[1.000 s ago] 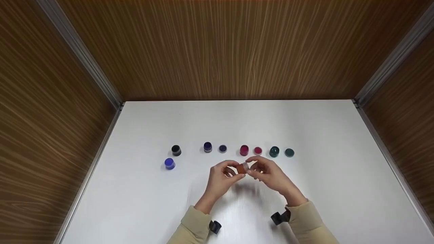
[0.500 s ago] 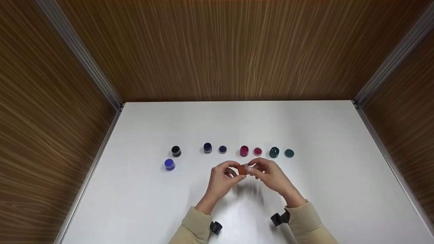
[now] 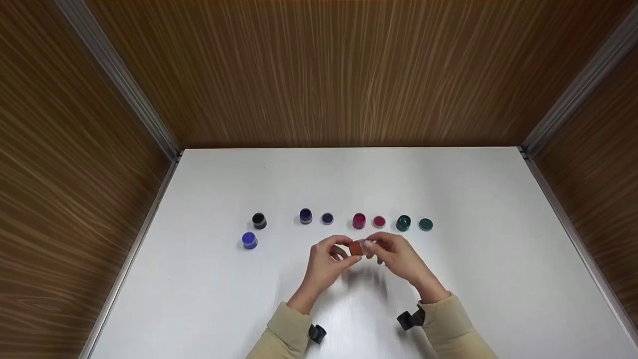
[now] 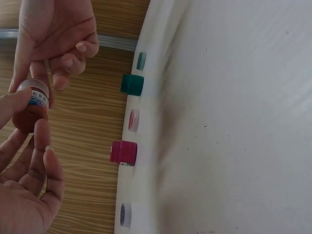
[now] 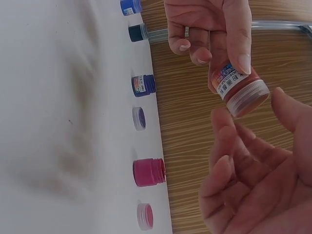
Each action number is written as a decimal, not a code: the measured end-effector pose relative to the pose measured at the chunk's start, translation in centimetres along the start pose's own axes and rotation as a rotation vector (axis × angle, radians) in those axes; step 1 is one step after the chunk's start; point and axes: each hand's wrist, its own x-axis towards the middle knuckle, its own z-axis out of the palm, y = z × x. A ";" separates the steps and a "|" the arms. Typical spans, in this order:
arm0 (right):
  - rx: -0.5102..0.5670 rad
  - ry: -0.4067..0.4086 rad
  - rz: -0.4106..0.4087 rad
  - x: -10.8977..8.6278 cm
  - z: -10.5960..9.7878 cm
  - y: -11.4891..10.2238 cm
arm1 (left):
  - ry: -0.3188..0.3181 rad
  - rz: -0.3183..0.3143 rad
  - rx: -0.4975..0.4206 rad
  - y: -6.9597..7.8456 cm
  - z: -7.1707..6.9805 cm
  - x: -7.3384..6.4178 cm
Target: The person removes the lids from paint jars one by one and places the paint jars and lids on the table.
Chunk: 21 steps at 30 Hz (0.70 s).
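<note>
An orange-brown paint jar (image 3: 355,248) with a printed label is held above the table, tipped on its side with its clear-rimmed lid (image 5: 248,98) toward the right. My left hand (image 3: 321,267) grips the jar's body between thumb and fingers. At the lid is my right hand (image 3: 402,260), its thumb and fingers curved round it; in the right wrist view a thin gap shows beside the thumb tip. Beyond the hands stand an open magenta jar (image 3: 359,221) with its lid (image 3: 379,222) and an open green jar (image 3: 403,223) with its lid (image 3: 425,224).
Left of these, an open dark-blue jar (image 3: 305,216) stands beside its lid (image 3: 327,218). Farther left are a black jar (image 3: 258,221) and a blue jar (image 3: 249,241), both capped. Wood-grain panels (image 3: 319,75) wall in the white table (image 3: 199,299) at the back and sides.
My right fingers have shifted round the lid, the thumb moving forward over it and the index finger drawing in. My left hand and the jar stay almost in place. The other jars have not moved.
</note>
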 end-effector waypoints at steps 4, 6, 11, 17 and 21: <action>0.002 -0.019 -0.008 0.1 -0.1 0.4 | -0.003 0.011 0.002 -0.3 0.0 0.0; 0.003 -0.035 -0.012 0.0 -0.3 0.4 | -0.002 0.015 0.000 -0.5 0.1 0.0; 0.000 -0.044 -0.008 -0.1 -0.5 0.4 | 0.017 0.027 0.014 -1.1 0.3 0.0; -0.012 0.025 0.030 0.0 -0.3 0.4 | 0.023 -0.001 0.027 -2.5 0.8 0.4; -0.002 0.036 0.036 0.1 -0.1 0.2 | 0.017 0.005 0.018 -3.4 1.1 0.7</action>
